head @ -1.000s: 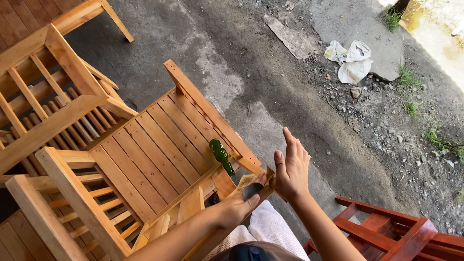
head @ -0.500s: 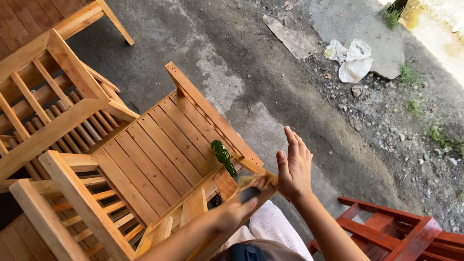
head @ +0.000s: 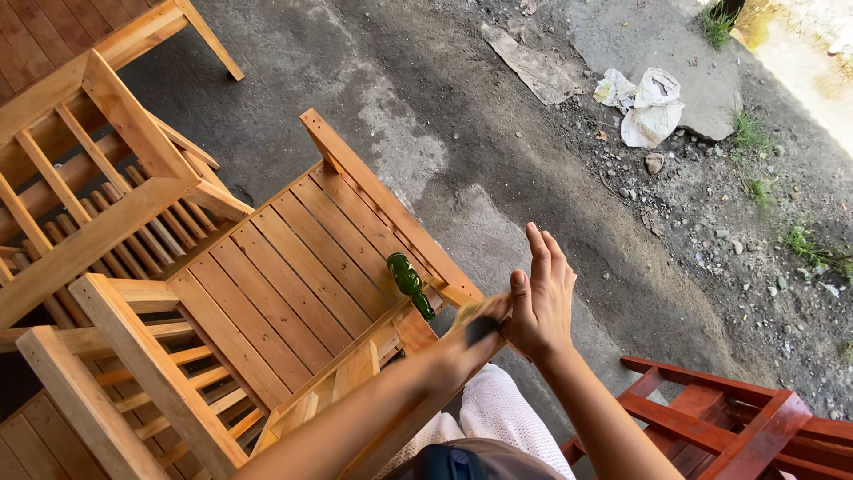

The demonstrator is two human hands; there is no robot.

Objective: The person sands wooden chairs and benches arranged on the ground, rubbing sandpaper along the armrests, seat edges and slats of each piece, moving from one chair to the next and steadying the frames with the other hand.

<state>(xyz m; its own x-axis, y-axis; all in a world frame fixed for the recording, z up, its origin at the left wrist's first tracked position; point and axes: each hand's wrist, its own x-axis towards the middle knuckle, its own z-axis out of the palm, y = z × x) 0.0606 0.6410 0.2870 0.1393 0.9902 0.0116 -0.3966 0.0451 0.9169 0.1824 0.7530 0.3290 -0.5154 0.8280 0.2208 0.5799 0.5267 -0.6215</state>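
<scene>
Head view: concrete yard (head: 462, 133), unvarnished slatted chair (head: 293, 276); hands: right (head: 540, 298) spread open, left (head: 471, 336) blurred, grip unclear.

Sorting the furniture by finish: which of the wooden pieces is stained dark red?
The frame at the lower right, beside the right hand. It is glossy red-brown; the chair with the green bottle and the other pieces at left are pale bare wood.

An outdoor furniture-making yard. Unfinished pale wooden chairs (head: 222, 293) with slatted seats and backs stand crowded together on rough concrete ground (head: 498, 178), beside a red-stained wooden frame (head: 737, 427). Gravel, weeds and crumpled white bags (head: 644, 107) edge the concrete.
</scene>
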